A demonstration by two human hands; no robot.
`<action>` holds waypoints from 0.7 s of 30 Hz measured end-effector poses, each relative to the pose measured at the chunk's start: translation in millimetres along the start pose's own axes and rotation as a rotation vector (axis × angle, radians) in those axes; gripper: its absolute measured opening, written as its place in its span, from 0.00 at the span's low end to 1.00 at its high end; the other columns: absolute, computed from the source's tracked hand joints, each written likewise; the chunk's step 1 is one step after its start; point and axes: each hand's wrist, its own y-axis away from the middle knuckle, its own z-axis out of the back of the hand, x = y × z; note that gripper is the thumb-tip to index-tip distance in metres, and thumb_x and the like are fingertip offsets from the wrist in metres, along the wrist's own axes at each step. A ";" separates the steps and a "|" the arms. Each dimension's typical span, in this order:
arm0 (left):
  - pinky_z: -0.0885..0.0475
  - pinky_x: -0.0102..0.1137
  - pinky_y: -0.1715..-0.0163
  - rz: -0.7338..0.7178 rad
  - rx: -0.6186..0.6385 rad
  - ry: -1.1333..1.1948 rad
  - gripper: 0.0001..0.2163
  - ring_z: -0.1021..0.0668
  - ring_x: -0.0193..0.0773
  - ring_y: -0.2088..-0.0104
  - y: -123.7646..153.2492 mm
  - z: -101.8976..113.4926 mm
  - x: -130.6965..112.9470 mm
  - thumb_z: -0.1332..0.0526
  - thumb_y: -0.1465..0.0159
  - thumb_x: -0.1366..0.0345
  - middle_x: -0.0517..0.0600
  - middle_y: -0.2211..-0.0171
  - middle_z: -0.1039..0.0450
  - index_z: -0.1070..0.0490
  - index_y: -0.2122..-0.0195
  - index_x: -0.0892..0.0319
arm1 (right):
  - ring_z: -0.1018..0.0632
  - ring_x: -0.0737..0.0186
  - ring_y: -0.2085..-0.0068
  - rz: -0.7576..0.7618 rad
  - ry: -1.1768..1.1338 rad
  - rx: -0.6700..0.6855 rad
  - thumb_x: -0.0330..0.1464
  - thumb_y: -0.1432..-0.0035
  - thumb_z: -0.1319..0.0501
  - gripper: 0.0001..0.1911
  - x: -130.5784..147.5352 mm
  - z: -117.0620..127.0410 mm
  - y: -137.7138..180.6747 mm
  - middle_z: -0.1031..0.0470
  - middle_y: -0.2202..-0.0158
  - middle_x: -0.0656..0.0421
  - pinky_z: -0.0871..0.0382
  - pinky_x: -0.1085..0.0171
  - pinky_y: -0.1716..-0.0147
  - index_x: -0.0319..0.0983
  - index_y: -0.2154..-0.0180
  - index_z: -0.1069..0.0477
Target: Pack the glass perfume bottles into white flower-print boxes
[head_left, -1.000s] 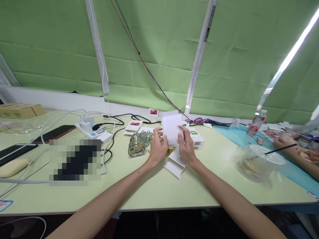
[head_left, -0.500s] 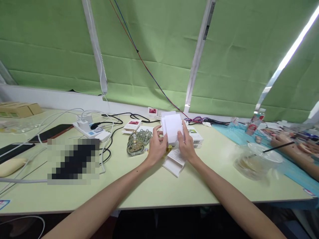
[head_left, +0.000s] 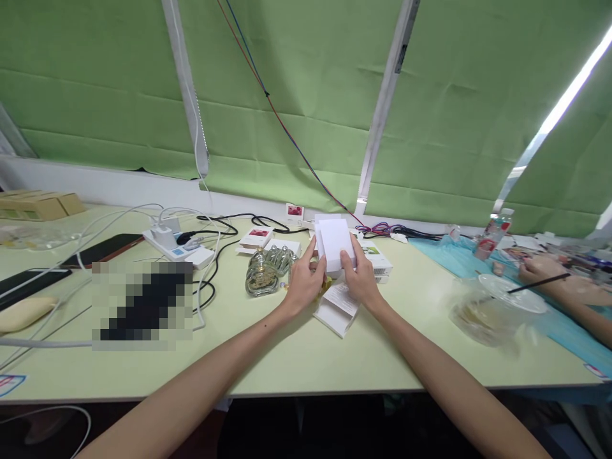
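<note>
Between my two hands is a small white cardboard box (head_left: 335, 245) with flaps standing up at its top end. My left hand (head_left: 306, 277) grips its left side, and my right hand (head_left: 361, 271) holds the right side with the thumb on the near face. Just below lies another white carton (head_left: 337, 309), open at one end, with small print on it. Clear glass bottles (head_left: 262, 274) with gold-coloured parts stand left of my left hand. Something yellow beneath the held box is mostly hidden. Printed white boxes (head_left: 377, 258) lie behind my right hand.
At left are a power strip (head_left: 172, 245) with plugs, tangled cables, phones (head_left: 102, 248) and brown boxes (head_left: 41, 204). To the right stand a lidded plastic bowl (head_left: 492, 312) with a dark straw and a drink bottle (head_left: 495, 233). Another person's hands (head_left: 540, 271) are over a blue sheet.
My left fingers have straightened along the box's side, where they were curled before. The box has turned slightly and shows more of its lower edge. The camera view has shifted a little.
</note>
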 end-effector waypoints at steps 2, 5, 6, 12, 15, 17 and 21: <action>0.32 0.25 0.77 0.010 0.008 -0.005 0.31 0.29 0.30 0.80 0.5 0.2 -1.9 0.44 0.32 0.57 0.45 0.74 0.26 0.47 0.29 0.60 | 0.32 0.50 0.35 -0.002 -0.015 0.007 0.48 0.31 0.49 0.34 0.0 0.3 0.0 0.35 0.34 0.49 0.38 0.50 0.36 0.39 0.31 0.44; 0.33 0.25 0.77 0.015 0.020 -0.002 0.31 0.30 0.30 0.80 1.5 0.1 -4.1 0.45 0.31 0.56 0.45 0.74 0.26 0.48 0.29 0.59 | 0.31 0.51 0.35 0.000 -0.031 0.011 0.49 0.31 0.48 0.34 0.0 0.4 0.4 0.35 0.33 0.50 0.38 0.50 0.37 0.40 0.31 0.44; 0.33 0.25 0.77 0.014 0.021 -0.001 0.31 0.30 0.30 0.80 1.8 0.0 -4.5 0.45 0.31 0.56 0.45 0.73 0.26 0.48 0.28 0.60 | 0.32 0.51 0.35 0.001 -0.031 0.010 0.49 0.31 0.48 0.34 -0.1 0.4 0.6 0.35 0.33 0.50 0.38 0.51 0.36 0.40 0.31 0.44; 0.32 0.25 0.76 -0.010 0.033 0.008 0.31 0.29 0.31 0.78 2.7 -1.0 -4.2 0.46 0.30 0.56 0.47 0.70 0.25 0.48 0.29 0.61 | 0.32 0.51 0.34 -0.001 -0.029 0.017 0.48 0.31 0.48 0.35 -1.4 -0.1 0.5 0.37 0.32 0.49 0.38 0.51 0.36 0.39 0.30 0.46; 0.32 0.26 0.76 -0.024 0.030 0.004 0.31 0.28 0.29 0.78 2.5 -1.2 -2.8 0.46 0.30 0.55 0.49 0.65 0.24 0.48 0.29 0.59 | 0.32 0.51 0.34 0.006 -0.032 0.020 0.48 0.31 0.48 0.34 -1.0 -0.1 0.0 0.37 0.32 0.50 0.39 0.50 0.36 0.40 0.30 0.45; 0.32 0.26 0.77 -0.021 0.031 0.007 0.31 0.30 0.29 0.79 2.6 -1.4 -2.0 0.47 0.30 0.55 0.49 0.65 0.24 0.49 0.28 0.59 | 0.33 0.52 0.34 0.009 -0.031 0.023 0.48 0.31 0.48 0.34 -0.1 0.0 -0.2 0.37 0.32 0.50 0.39 0.51 0.35 0.39 0.30 0.45; 0.31 0.26 0.77 -0.023 0.037 0.017 0.30 0.30 0.30 0.81 3.3 -2.2 -0.5 0.48 0.29 0.56 0.46 0.72 0.26 0.49 0.28 0.60 | 0.32 0.52 0.34 0.010 -0.029 0.029 0.48 0.31 0.48 0.34 0.0 -0.2 0.0 0.37 0.32 0.51 0.38 0.51 0.36 0.40 0.30 0.45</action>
